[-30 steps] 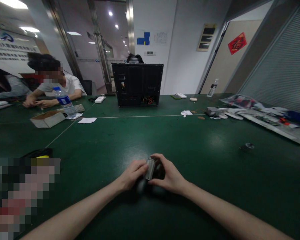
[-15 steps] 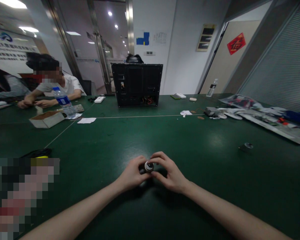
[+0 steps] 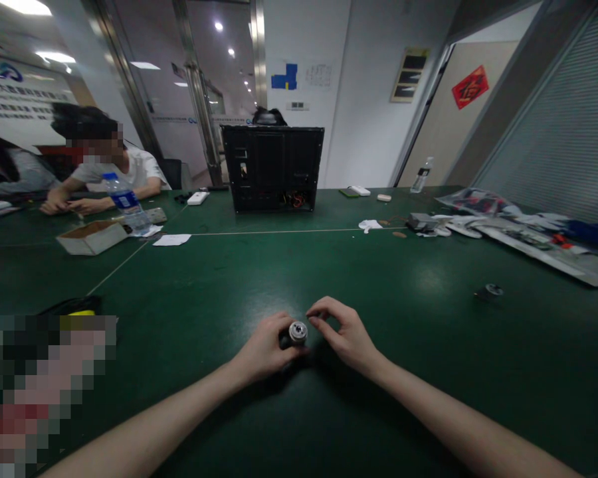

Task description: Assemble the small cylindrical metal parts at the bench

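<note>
One small silver-and-dark metal cylinder, toward the green surface's near edge, clamped in my left hand; likely stiff, dense, slick, best gripped round its sides; right hand apart, pinch contents unclear.

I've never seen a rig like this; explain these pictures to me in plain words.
No robot here: these are a person's two bare hands. Every picture comes from one camera on that person's head, looking forward and down. The left hand holds a small round metal-topped part. The right hand is beside it; whether its fingertips pinch anything is too small to tell. The green table also bears a small object to the right, a black casing and a blue-labelled bottle.
</note>
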`<act>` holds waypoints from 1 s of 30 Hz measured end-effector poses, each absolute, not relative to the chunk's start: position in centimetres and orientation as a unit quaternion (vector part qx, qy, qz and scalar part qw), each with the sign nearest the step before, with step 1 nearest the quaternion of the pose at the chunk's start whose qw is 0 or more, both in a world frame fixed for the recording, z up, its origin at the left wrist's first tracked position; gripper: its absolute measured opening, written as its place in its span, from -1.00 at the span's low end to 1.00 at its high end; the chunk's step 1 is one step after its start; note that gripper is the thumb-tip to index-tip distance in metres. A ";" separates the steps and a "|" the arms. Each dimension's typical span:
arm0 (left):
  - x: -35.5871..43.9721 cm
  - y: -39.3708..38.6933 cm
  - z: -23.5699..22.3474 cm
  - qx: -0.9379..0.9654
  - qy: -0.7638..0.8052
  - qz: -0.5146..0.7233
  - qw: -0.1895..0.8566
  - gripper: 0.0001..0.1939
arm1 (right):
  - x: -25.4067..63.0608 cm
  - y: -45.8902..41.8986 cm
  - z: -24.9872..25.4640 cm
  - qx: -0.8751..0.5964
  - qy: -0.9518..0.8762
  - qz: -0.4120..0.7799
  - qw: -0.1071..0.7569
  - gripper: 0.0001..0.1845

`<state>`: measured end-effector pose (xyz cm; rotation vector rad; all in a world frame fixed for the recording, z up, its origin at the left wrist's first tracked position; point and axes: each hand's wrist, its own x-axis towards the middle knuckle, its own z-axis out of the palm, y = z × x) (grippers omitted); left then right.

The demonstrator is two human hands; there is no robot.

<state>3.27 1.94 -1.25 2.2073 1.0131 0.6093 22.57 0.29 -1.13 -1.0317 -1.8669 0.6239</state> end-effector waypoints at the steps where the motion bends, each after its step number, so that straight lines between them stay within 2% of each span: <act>1: 3.3 2.0 -1.3 0.832 0.392 0.240 0.310 -0.82 | 22.7 0.5 -1.2 -0.427 -0.758 0.247 0.427 -0.86; 7: 3.2 2.0 -1.6 0.810 0.421 0.268 0.307 -0.77 | 23.4 1.4 -2.4 -0.441 -0.829 0.204 0.277 -0.86; 11: 3.0 1.9 -1.4 0.807 0.422 0.269 0.314 -0.70 | 23.4 1.3 -2.5 -0.434 -0.849 0.177 0.243 -0.85; 18: 2.3 1.9 -0.6 0.776 0.363 0.319 0.407 -0.65 | 23.6 1.3 -2.0 -0.443 -0.837 0.197 0.254 -0.81; 25: 2.2 1.9 -1.3 0.743 0.362 0.364 0.430 -0.56 | 22.0 0.6 -2.1 -0.443 -0.814 0.234 0.294 -0.45; 27: 2.2 2.0 -2.0 0.725 0.369 0.385 0.437 -0.54 | 21.1 0.5 -2.2 -0.454 -0.806 0.230 0.301 -0.50; 30: 2.1 2.2 -2.7 0.703 0.379 0.397 0.452 -0.54 | 20.3 0.2 -1.5 -0.462 -0.797 0.230 0.313 -0.67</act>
